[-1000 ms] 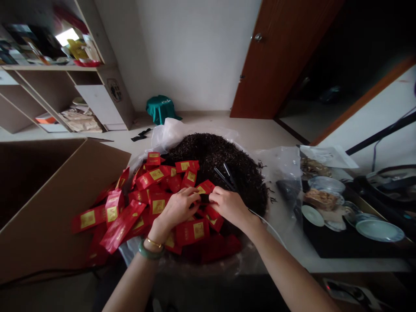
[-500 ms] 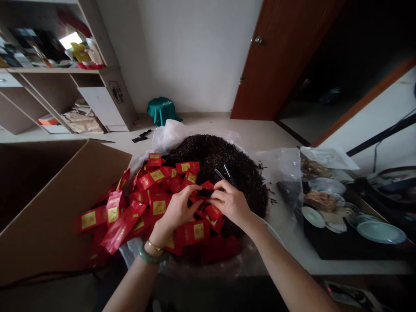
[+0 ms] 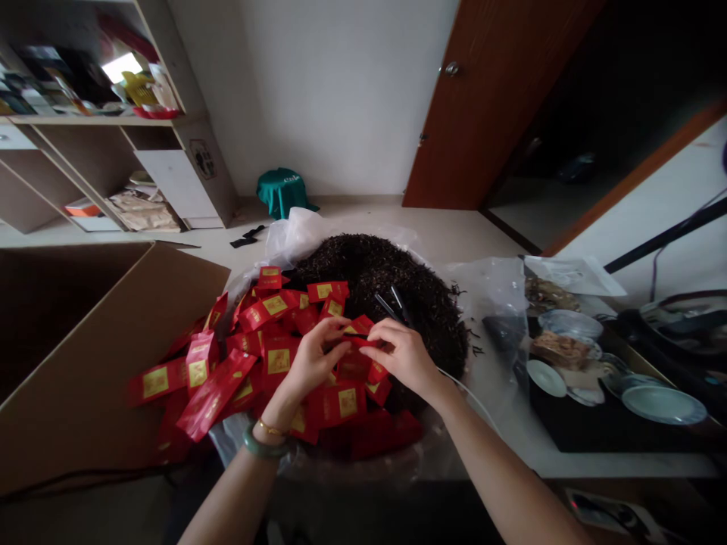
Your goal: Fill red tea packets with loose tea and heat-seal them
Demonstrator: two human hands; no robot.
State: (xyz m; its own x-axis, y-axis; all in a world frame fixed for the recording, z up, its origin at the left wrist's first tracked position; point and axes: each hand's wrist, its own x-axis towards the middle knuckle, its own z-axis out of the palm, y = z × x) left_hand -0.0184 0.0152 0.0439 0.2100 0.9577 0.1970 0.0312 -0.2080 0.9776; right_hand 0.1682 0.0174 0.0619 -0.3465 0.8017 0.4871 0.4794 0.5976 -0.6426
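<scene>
The red packet (image 3: 359, 343) is held above the near part of the dark, dry, leaf-like heap (image 3: 363, 261), between the left hand (image 3: 315, 357) and the right hand (image 3: 407, 362). It is grasped near its two ends by the fingers of both hands, thumbs set against fingertips — a grip by which the thin edge is probably drawn straight and held level. A dark strip shows along that edge; whether it is an opening cannot be told.

The leaf-like heap is surrounded by crumpled clear plastic (image 3: 302, 229), seemingly so that loose bits are caught; whether a rigid basket lies beneath is hidden. Slim metal tongs (image 3: 400, 304) are rested on the heap just beyond the right hand. Many gold-labelled packets (image 3: 278, 360) are piled loosely to the left and near side, within easy reach.

At far left, an open cardboard box (image 3: 136, 356) is seen, its inside too dark to read. On the right, brownish pieces (image 3: 560, 347) are gathered beside a clear lidded tub (image 3: 569, 323) and a pale oval dish (image 3: 663, 404) — all set on the worktop (image 3: 500, 390).
</scene>
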